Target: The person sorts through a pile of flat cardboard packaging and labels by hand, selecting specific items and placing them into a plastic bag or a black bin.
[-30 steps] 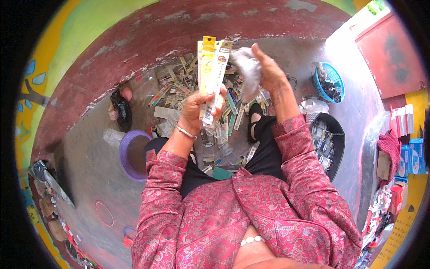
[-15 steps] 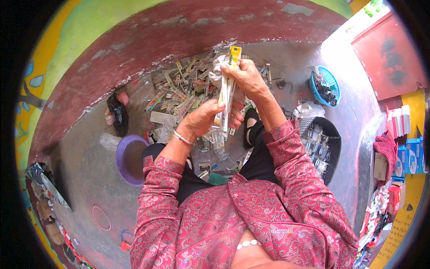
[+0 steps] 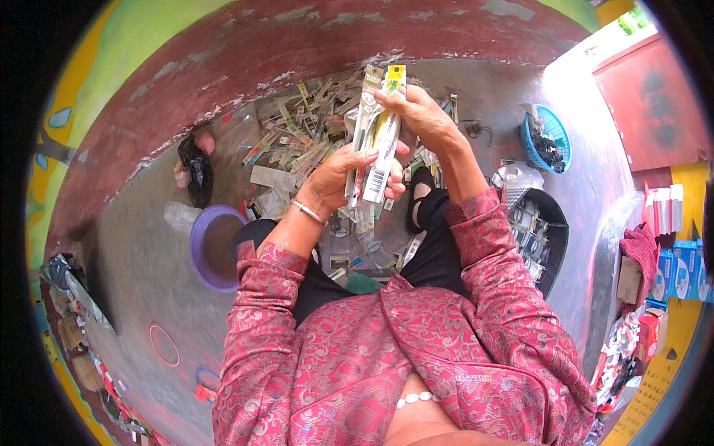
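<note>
In front of me I hold long, narrow flat packets up over the heap. One is a yellow-topped packet [image 3: 383, 152] with a white lower part and a barcode. Beside it on the left is a grey packet [image 3: 368, 93] with a see-through part, fanned slightly apart from it. My left hand [image 3: 335, 175] is closed round the lower ends, its fingertips showing past the right edge. My right hand [image 3: 424, 119] pinches the upper part of the yellow-topped packet, thumb on its face. What is inside the packets I cannot make out.
A heap of similar packets [image 3: 286, 137] covers the floor ahead. A purple basin [image 3: 199, 249] stands left, with a black plastic bag [image 3: 198, 178] beyond it. To the right are a blue basket [image 3: 563, 134] with dark items and a black tub [image 3: 554, 260] of packaged pieces. Boxes [image 3: 684, 271] line the far right.
The packets have turned from nearly edge-on to face me and spread apart, so the grey one shows beside the yellow-topped one. Both hands still hold them.
</note>
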Demonstrator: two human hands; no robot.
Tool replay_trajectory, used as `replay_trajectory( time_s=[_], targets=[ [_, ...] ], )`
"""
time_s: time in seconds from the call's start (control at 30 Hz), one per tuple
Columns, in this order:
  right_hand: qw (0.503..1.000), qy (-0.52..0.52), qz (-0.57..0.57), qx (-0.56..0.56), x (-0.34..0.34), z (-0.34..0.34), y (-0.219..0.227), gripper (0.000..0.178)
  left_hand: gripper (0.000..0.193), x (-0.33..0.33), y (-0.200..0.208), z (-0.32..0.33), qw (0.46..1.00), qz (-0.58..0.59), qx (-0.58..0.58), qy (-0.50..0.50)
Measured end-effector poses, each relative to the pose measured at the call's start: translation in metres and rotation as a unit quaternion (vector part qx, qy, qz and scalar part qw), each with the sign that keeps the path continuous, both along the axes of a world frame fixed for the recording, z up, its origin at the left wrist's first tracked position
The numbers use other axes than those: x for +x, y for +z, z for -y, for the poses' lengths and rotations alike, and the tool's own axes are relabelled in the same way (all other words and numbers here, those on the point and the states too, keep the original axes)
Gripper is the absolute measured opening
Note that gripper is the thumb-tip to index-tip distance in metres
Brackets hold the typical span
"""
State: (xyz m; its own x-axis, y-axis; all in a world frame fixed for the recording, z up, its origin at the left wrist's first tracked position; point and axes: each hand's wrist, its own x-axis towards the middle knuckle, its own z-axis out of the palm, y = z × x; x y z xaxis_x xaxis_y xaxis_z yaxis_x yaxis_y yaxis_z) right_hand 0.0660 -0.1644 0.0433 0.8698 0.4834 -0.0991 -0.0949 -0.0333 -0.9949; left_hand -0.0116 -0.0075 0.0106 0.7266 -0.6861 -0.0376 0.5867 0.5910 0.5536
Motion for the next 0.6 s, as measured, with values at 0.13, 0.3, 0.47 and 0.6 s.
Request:
replay_trajectory(
  time_s=[0.13,0.3,0.47,0.6],
  targets=[
    [0.998,-0.022,0.052,-0.041,0.007,0.000,-0.007,0.038,0.045,-0.001,0.009,0.003,1.000,-0.020,-0.022,0.004],
    [0.963,-0.214,-0.093,0.134,0.022,0.015,-0.003,0.037,0.033,0.012,-0.010,-0.010,0.991,-0.058,-0.118,0.029],
    [0.932,-0.289,0.148,0.164,-0.010,0.002,0.025,0.010,0.025,0.016,-0.006,-0.008,0.993,-0.074,-0.045,0.076],
    [0.791,-0.078,0.575,-0.193,-0.017,-0.021,0.000,0.017,0.009,0.012,-0.006,-0.001,0.972,0.055,0.206,0.098]
  ],
)
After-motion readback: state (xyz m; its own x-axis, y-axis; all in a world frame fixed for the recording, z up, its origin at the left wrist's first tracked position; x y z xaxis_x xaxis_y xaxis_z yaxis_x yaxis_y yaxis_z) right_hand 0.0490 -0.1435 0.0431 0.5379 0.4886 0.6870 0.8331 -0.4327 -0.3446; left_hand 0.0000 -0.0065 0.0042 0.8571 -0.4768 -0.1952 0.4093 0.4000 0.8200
